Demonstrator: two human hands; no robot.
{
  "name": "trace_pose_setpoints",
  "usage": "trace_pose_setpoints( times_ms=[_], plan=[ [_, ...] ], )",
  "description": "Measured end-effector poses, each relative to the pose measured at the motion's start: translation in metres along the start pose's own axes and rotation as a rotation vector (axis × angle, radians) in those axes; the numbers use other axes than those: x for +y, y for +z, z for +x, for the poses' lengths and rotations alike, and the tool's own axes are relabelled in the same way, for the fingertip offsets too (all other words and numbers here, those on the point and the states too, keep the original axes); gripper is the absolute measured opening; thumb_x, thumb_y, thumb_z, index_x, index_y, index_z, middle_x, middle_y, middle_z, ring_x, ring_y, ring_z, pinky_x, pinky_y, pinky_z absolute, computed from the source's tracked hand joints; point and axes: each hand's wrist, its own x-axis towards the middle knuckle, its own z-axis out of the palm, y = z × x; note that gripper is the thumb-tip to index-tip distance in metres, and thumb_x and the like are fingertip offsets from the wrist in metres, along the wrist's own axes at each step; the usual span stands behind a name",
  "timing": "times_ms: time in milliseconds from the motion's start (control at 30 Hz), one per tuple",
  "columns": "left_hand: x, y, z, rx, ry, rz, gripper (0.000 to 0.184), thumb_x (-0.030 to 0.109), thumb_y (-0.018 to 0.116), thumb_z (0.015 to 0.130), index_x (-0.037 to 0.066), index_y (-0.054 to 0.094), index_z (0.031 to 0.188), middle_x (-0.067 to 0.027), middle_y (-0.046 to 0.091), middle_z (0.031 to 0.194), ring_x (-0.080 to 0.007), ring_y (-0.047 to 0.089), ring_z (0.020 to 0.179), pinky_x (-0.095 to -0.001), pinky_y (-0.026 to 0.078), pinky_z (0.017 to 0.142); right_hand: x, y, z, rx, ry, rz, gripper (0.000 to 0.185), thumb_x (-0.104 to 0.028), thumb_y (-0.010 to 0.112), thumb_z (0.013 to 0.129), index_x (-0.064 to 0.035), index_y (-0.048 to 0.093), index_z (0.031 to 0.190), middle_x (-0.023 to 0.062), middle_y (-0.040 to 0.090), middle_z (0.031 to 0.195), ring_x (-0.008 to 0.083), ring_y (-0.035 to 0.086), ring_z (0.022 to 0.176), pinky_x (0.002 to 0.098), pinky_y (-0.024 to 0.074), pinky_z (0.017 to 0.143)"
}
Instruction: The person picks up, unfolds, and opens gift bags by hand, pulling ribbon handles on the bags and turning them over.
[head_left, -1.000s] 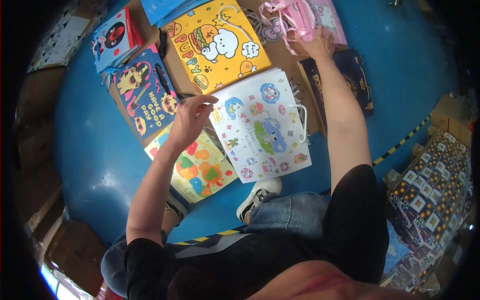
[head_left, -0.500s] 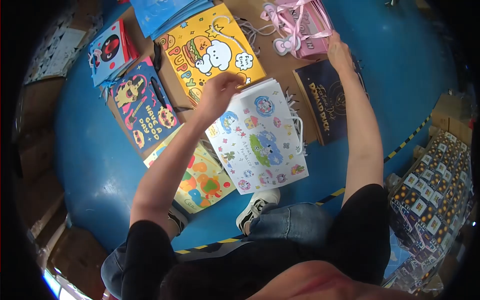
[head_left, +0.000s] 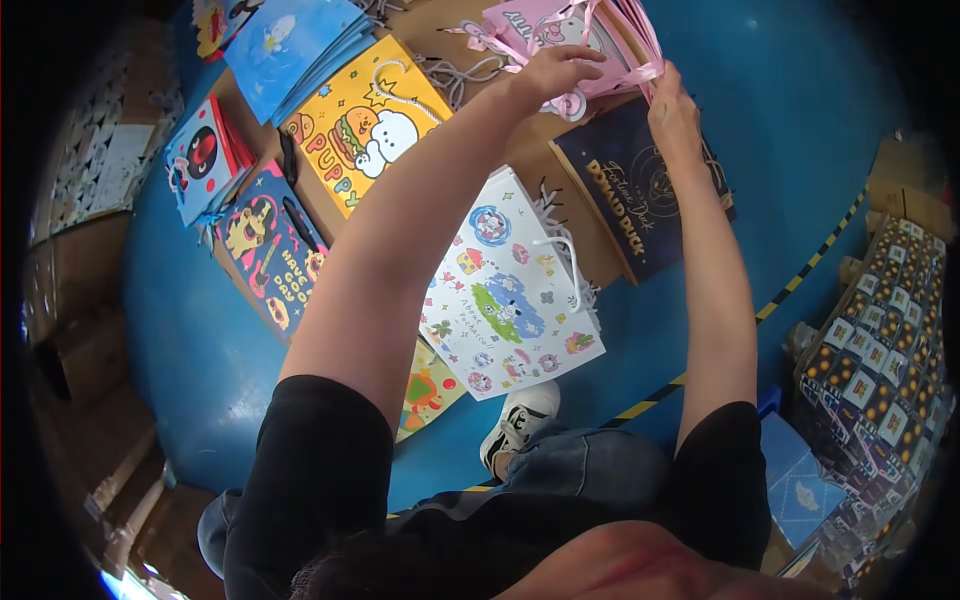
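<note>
A stack of pink gift bags (head_left: 612,38) with pink ribbon handles lies at the top right. My right hand (head_left: 675,118) has its fingers closed on the right edge of that stack. Over the left part of the same bags is my left hand (head_left: 563,74), its fingers stretched out and apart; whether they touch the bag cannot be made out. Below the pink stack sits a dark navy Donald Duck bag pile (head_left: 625,190). Nearer my body lies a stack of white printed bags (head_left: 510,300) with a white cord handle.
Yellow puppy bags (head_left: 365,110), blue bags (head_left: 290,55), red-and-blue bags (head_left: 208,150) and a navy-and-pink bag (head_left: 265,250) lie to the left. Partly under the white bags is a yellow-green bag (head_left: 430,390). Wrapped printed stock (head_left: 880,350) stands at the right, by striped floor tape (head_left: 640,405).
My left hand has moved up and right, from the yellow and white bags to the pink ones. My right hand stays at the pink stack's edge. The view has shifted slightly.
</note>
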Motion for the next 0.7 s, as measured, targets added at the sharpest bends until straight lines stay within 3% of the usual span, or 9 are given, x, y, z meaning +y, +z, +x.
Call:
trace_pose_setpoints(
  times_ms=[33,167,300,367,567,600,700],
  plan=[
    [0.001,0.004,0.003,-0.056,-0.026,-0.039,0.037,0.023,0.068,0.082,0.011,0.067,0.116,-0.0080,0.065,0.112,-0.0174,0.059,0.104,-0.0294,0.043,0.093,-0.001,-0.004,-0.004,0.043,-0.015,0.017,0.035,-0.016,0.042,0.095,0.0006,0.041,0.126,0.0319,0.061,0.099,0.0491,0.058,0.092,0.0520,0.0486,0.077],
    [0.022,0.001,-0.036,-0.030,0.089,-0.036,0.026,0.014,0.064,0.084,0.000,0.066,0.107,-0.0082,0.066,0.106,-0.0152,0.062,0.095,-0.0268,0.044,0.091,-0.016,-0.029,-0.022,0.178,-0.042,0.086,0.033,-0.012,0.045,0.093,0.0030,0.044,0.123,0.0323,0.061,0.095,0.0475,0.060,0.088,0.0509,0.0503,0.072],
    [0.039,-0.033,-0.084,0.053,0.053,-0.415,0.020,0.012,0.061,0.088,0.002,0.063,0.105,-0.0048,0.065,0.098,-0.0122,0.061,0.091,-0.0250,0.049,0.083,-0.027,-0.049,-0.042,0.233,0.076,0.123,0.030,-0.011,0.045,0.094,0.0036,0.046,0.120,0.0311,0.062,0.092,0.0468,0.061,0.085,0.0494,0.0506,0.071],
    [0.054,-0.052,-0.105,0.130,0.070,-0.390,0.020,0.013,0.061,0.089,0.003,0.063,0.106,-0.0030,0.064,0.098,-0.0098,0.060,0.086,-0.0239,0.049,0.082,-0.032,-0.059,-0.051,0.255,0.145,0.127,0.028,-0.013,0.043,0.096,0.0025,0.048,0.119,0.0290,0.063,0.090,0.0464,0.061,0.084,0.0480,0.0510,0.069],
    [0.101,-0.110,-0.168,0.149,0.203,-0.244,0.022,0.019,0.052,0.098,0.001,0.062,0.104,0.0025,0.058,0.082,-0.0026,0.046,0.066,-0.0158,0.038,0.059,-0.060,-0.106,-0.071,0.223,0.349,0.248,0.035,-0.025,0.041,0.099,-0.0019,0.055,0.121,0.0225,0.066,0.096,0.0379,0.064,0.093,0.0416,0.0495,0.078],
    [0.118,-0.111,-0.187,0.141,0.219,-0.193,0.022,0.020,0.049,0.099,0.002,0.062,0.102,0.0027,0.056,0.073,-0.0013,0.040,0.058,-0.0159,0.030,0.052,-0.064,-0.112,-0.075,0.226,0.316,0.240,0.034,-0.025,0.041,0.099,-0.0031,0.054,0.122,0.0213,0.066,0.097,0.0360,0.065,0.092,0.0397,0.0495,0.078],
    [0.141,-0.130,-0.238,-0.026,0.212,-0.029,0.025,0.020,0.049,0.099,0.001,0.064,0.105,0.0008,0.058,0.069,-0.0015,0.040,0.054,-0.0177,0.032,0.050,-0.080,-0.127,-0.082,0.262,0.217,0.260,0.031,-0.018,0.041,0.098,0.0005,0.052,0.120,0.0240,0.066,0.092,0.0421,0.064,0.089,0.0438,0.0509,0.075]
  ],
)
